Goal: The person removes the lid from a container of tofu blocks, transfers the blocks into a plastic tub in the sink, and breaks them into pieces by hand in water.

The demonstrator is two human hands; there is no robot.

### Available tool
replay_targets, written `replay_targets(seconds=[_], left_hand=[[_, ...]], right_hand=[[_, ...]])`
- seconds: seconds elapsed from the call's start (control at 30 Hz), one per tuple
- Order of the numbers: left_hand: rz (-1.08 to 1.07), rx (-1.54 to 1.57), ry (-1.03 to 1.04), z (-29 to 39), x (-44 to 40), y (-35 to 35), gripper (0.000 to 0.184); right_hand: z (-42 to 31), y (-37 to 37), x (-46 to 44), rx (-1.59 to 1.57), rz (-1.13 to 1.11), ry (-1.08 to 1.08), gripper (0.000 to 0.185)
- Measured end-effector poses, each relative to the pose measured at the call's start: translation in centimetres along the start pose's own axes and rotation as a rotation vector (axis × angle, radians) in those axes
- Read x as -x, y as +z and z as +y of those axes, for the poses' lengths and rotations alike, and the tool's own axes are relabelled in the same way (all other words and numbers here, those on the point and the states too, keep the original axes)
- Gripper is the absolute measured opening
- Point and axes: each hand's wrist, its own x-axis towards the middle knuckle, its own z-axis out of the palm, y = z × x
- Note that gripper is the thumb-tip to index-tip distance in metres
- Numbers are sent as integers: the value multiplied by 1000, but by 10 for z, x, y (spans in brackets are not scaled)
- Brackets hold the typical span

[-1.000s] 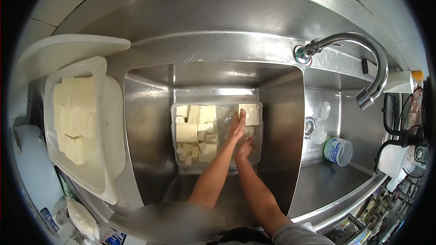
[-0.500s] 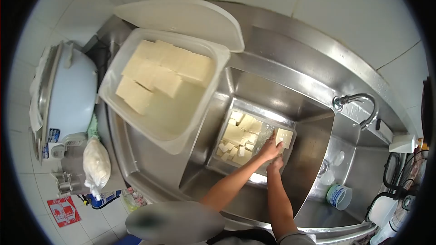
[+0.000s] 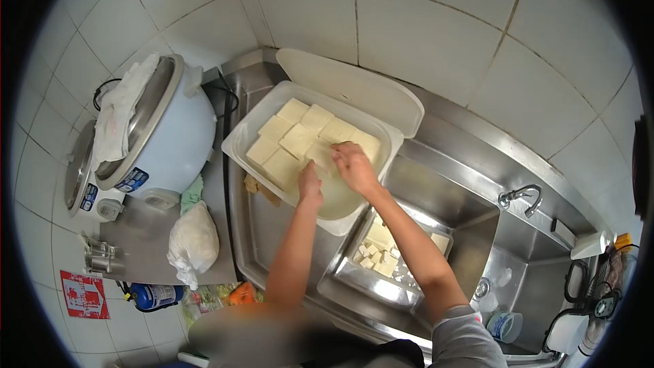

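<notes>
- Tofu blocks [image 3: 276, 128] lay in cloudy liquid inside the white tub [image 3: 392, 146], most of them packed side by side toward its 10 to 1 o'clock side.
- The left hand [image 3: 310, 184] reached in from 6 o'clock, its fingers near the side of 1 pale block close to the tub's middle.
- The right hand [image 3: 353, 165] came in from about 4 o'clock, its fingers bent over the other side of that block. I could not tell whether either of the 2 hands had closed on it or only touched it.
- At 4 o'clock from the tub, a clear tray [image 3: 346, 259] sat in the steel basin [image 3: 470, 232], holding small cubes [image 3: 373, 253] and some larger pieces [image 3: 441, 240].
- By my judgement, the work stood partway: the tray's cubes were already small, while its larger pieces and the tub's blocks were uncut or only coarsely cut.
- The arms hid part of the tray, so I could not give a full count.
- A pale lid [image 3: 351, 88] leaned behind the tub at 1 o'clock, and a tied plastic bag [image 3: 194, 238] rested at 8 o'clock on the tabletop [image 3: 136, 232].
</notes>
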Motion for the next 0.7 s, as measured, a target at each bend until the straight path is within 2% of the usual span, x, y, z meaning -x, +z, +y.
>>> replay_targets(seconds=[0.03,0.13,0.2,0.23,0.33,0.43,0.53,0.6,0.7], left_hand=[[38,22,-73,-3,-14,0,44],[114,30,26,-20,-45,10,54],[6,155,-49,-22,-50,21,62],[-52,217,-92,-23,-52,25,67],[55,266,-130,-30,-62,37,68],[-11,426,-155,-6,-28,40,68],[36,499,-158,-10,-40,36,62],[89,483,-151,-15,-51,32,59],[207,283,-138,-20,-63,32,60]], right_hand=[[8,16,-7,46,-61,21,20],[30,56,-20,121,-188,31,16],[43,64,-13,99,-198,-33,15],[48,64,-10,155,-329,18,33],[62,74,9,276,-273,6,37],[63,66,12,209,-406,139,38],[50,53,10,134,-458,245,40],[48,51,14,75,-370,296,35],[28,34,12,28,-309,411,28]])
